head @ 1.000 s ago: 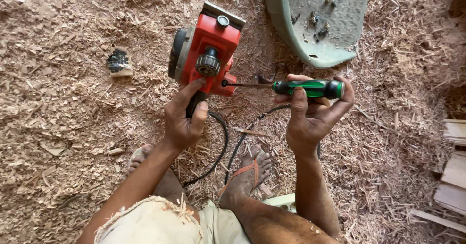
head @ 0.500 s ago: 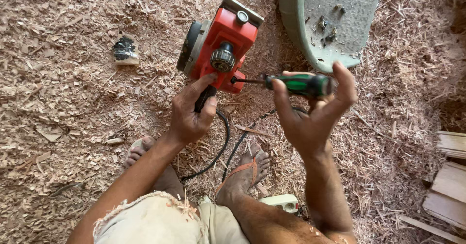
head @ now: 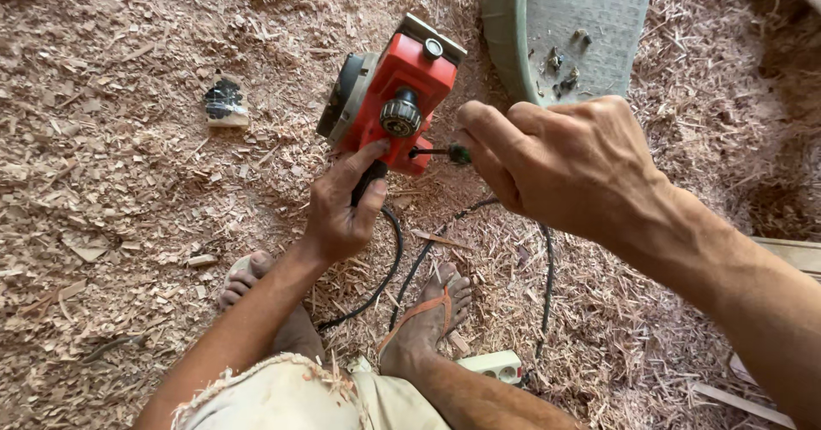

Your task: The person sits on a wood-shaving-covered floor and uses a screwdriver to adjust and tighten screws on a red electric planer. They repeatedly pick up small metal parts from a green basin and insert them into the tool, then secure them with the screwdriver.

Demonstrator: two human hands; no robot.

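Left hand: your left hand (head: 342,212) grips the black handle of the red electric planer (head: 389,100), fingers wrapped round it and thumb lying up along the red housing.
Right hand: your right hand (head: 569,160) is closed in a fist over the handle of a screwdriver (head: 438,152); only a bit of green handle and the dark shaft show past your fingers.
Screwdriver axis: its long axis runs roughly level across the view, the tip pointing away from your right hand toward your left, meeting the planer's side just below the black knob (head: 400,118).
Planer: it sits tilted between and just beyond both hands, long axis slanting from your left hand up and away, grey end farthest from you.
Cord: a black cord (head: 389,267) loops from the planer back between your hands, toward a white power strip (head: 492,366) near your sandalled foot (head: 428,319).
Beyond the right hand: a green plastic tray (head: 564,28) holds a few small dark parts (head: 564,66).
Beyond the left hand: a small dark block (head: 226,105) lies well apart on the wood shavings (head: 111,225).
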